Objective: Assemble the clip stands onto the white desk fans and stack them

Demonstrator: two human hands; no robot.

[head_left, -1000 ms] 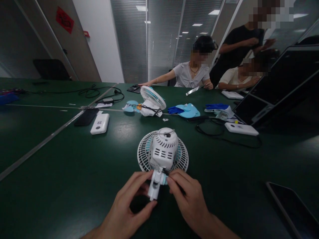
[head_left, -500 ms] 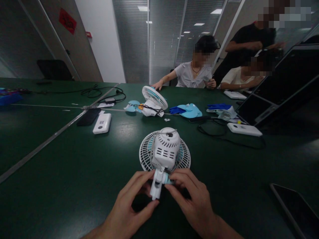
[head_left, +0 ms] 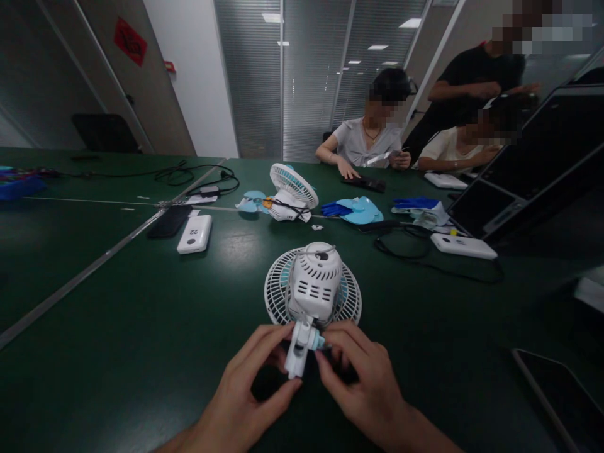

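A small white clip fan lies on the table with its round grille face down and its vented motor housing up. Its white clamp points toward me. My left hand holds the clamp from the left, fingertips at its top and thumb at its lower end. A light-blue knob sticks out of the clamp's right side. My right hand has its thumb and fingers closed around the knob's outer end; their exact contact is partly hidden. A grey cord loops around the housing.
Beyond stands another white fan, with light-blue blades and blue gloves beside it. White power banks and black cables lie about. A phone is at right. A co-worker's hand touches a black object.
My right fingers have shifted slightly right, showing more of the knob. The co-worker's hand has moved right, away from the far fan, with a black object now under it. A pale blurred thing appears at the right edge.
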